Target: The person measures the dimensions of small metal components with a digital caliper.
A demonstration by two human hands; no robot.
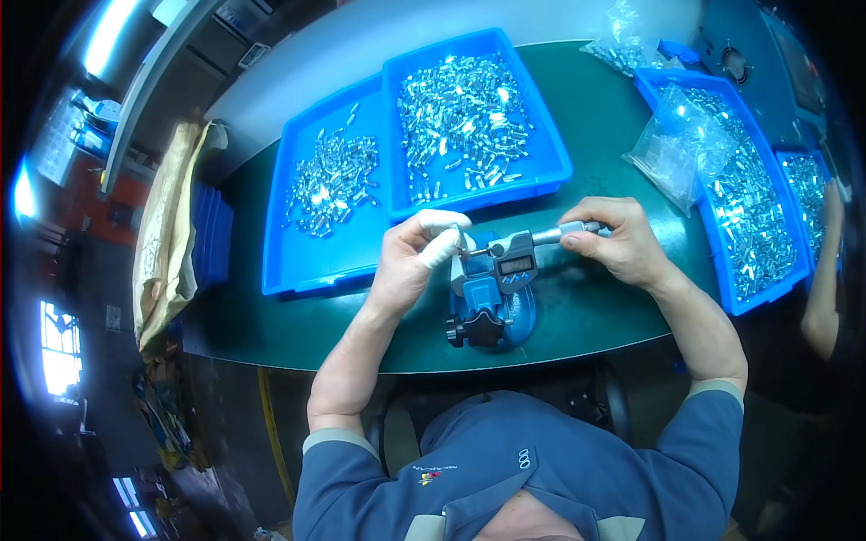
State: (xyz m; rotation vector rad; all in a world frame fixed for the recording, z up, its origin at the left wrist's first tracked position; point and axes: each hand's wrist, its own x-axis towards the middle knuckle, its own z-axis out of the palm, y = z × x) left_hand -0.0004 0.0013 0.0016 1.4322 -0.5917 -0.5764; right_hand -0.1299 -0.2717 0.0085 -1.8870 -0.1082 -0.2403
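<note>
I see the micrometer (505, 261) near the centre of the green mat (595, 316), clamped in a blue stand (492, 311) with a black knob at its 7 o'clock. The gauge has a grey body with a small dark display and a smooth metal barrel running out toward 3 o'clock.

My left hand (410, 257) sits at the gauge's 9 o'clock, thumb and forefinger pinched on a small metal part (461, 240) held at the measuring end. The forefinger wears a white finger cot; the part itself is too small to make out in detail.

My right hand (618, 239) is at 3 o'clock, fingers curled and pressed around the barrel's end, thumb underneath.

At 12 o'clock from the gauge lies a blue plastic tray (541, 171), shallow and rectangular, heaped with shiny short metal pieces. Touching it at its 9 o'clock is a second blue tray (298, 261) with a thinner scatter of the same glinting pieces. At 2 o'clock, well apart, a long blue tray (722, 270) holds more, with a crumpled clear bag (677, 144) lying over its near edge. Another clear bag (622, 45) of parts sits at 1 o'clock near the mat's far rim.

At the far right edge, another person's forearm (821, 288) reaches to a further tray (803, 189). At 9 o'clock, off the mat, a wrinkled tan sack (167, 243) leans beside stacked blue trays (212, 239).
</note>
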